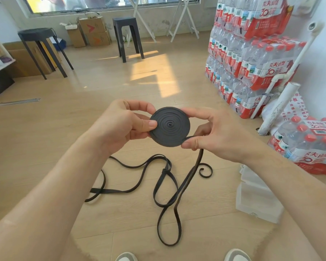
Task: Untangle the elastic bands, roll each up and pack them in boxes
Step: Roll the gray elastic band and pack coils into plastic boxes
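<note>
Fingers of the left hand (120, 123) pinch the coiled black elastic band (170, 127) flat so it cannot unwind, while the right hand (213, 136) clamps its loose tail (188, 178), which trails to the floor (83, 129).

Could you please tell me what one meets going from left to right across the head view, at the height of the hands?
First the left hand, then the rolled elastic band, then the right hand, then the pack of water bottles on the floor.
</note>
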Demonstrator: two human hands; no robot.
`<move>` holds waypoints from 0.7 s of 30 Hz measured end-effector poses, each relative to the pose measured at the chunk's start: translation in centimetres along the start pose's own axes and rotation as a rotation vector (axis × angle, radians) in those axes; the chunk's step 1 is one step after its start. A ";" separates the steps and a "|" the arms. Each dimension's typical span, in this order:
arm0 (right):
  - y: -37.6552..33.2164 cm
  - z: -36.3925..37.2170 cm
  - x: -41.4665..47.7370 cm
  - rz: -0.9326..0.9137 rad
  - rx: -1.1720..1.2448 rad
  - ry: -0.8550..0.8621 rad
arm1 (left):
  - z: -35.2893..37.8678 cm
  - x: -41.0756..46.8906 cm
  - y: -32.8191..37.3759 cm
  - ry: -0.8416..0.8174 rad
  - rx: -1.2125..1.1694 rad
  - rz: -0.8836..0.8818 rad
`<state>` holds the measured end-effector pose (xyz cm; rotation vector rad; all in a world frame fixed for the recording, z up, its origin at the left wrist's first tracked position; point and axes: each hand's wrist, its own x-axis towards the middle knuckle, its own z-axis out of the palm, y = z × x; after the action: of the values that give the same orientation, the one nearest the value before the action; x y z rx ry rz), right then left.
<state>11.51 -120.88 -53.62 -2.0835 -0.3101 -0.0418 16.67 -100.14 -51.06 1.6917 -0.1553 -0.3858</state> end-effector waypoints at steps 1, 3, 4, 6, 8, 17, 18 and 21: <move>-0.1 -0.1 0.0 0.016 0.007 -0.010 | -0.1 0.0 -0.1 -0.004 -0.003 -0.012; -0.1 -0.3 0.0 0.041 0.002 -0.009 | 0.1 0.0 -0.2 0.000 0.010 0.000; 0.0 -0.3 0.0 0.056 0.000 -0.002 | 0.3 0.0 -0.3 0.007 0.036 0.024; 0.0 -0.5 -0.1 0.084 0.026 0.013 | 0.7 0.0 -0.5 0.032 0.139 0.093; 0.1 -0.7 0.0 0.107 0.085 0.045 | 0.8 -0.2 -0.6 0.085 0.331 0.224; 0.8 -0.8 0.4 0.209 0.287 -0.011 | 2.9 -0.7 -1.9 0.137 1.093 1.056; 1.0 -0.8 0.4 0.211 0.286 -0.021 | 3.1 -0.6 -1.9 0.156 1.115 1.079; 1.3 -0.8 0.5 0.232 0.254 -0.094 | 3.3 -0.6 -2.0 0.192 1.177 1.083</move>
<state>12.39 -122.09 -54.22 -1.8586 -0.1214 0.2239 14.73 -102.75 -53.26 2.4100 -1.2728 0.8500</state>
